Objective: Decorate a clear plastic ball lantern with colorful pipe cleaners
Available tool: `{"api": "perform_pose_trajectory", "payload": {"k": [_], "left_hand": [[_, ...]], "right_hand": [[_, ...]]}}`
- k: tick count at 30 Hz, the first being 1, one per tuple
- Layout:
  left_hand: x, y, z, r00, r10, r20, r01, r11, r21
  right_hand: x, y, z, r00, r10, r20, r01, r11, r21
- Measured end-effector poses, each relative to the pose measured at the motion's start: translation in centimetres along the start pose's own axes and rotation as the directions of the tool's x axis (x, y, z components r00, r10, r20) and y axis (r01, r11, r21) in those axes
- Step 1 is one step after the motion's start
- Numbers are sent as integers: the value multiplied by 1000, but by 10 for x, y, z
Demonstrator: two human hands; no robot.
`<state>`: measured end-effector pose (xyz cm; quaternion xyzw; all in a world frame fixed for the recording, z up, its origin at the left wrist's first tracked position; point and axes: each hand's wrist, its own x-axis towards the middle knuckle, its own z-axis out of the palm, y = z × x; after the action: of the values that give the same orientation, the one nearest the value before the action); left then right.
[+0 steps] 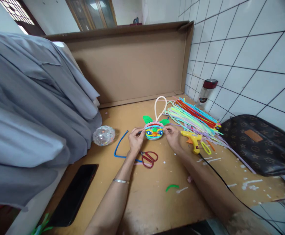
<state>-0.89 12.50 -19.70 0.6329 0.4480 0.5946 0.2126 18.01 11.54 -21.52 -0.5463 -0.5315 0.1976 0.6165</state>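
Between my two hands is a round pipe-cleaner animal-head ornament (154,133) with blue eyes, an orange nose, green leaf-like ears and a cream hanging loop (155,107) on top. My left hand (136,138) pinches its left side, and my right hand (172,135) pinches its right side. Just below my left hand lie red-handled scissors (149,159), their blades partly hidden by the wrist. A bent blue pipe cleaner (115,150) runs under my left forearm. To the right of my right hand rests a yellow hot glue gun (193,141).
Bundled coloured pipe cleaners (193,116) lie at the back right, near a bottle (204,93) and a dark patterned bag (247,143). A clear glass bowl (104,135) and black phone (75,194) are on the left. Cardboard (135,62) stands behind; grey cloth (35,107) hangs left.
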Motion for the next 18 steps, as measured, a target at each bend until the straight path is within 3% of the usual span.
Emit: {"api": "perform_pose_trajectory", "payload": {"k": [10,18], "left_hand": [[-1,1,1,1000,7,-3,-7,1000,-18],[-3,0,-1,997,81,1,-81,995,50]], "right_hand": [[0,2,0,1000,-2,8,2,1000,7],[-1,1,0,1000,15,-6,-15,999,36]]}}
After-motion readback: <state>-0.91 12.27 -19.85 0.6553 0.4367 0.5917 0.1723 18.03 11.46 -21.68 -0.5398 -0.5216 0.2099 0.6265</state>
